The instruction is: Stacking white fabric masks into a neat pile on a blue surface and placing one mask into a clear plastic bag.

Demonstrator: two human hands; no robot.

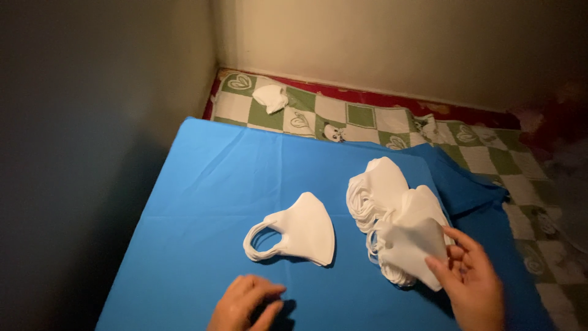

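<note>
Pinching the top white mask [416,248] of the near stack [401,257] with our right hand [471,282], thumb and fingers closed on its edge. Left hand [248,303] rests loosely curled on the blue cloth [214,184], holding nothing. Small mask pile [300,232] sits just beyond it; second stack [375,191] farther right. Loose mask [271,98] lies far left on the checkered sheet [361,116].

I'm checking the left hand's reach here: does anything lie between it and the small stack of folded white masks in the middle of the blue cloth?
Nothing visible does. The left hand rests on the blue cloth, just below the small stack of folded white masks; only bare cloth lies between them.
</note>
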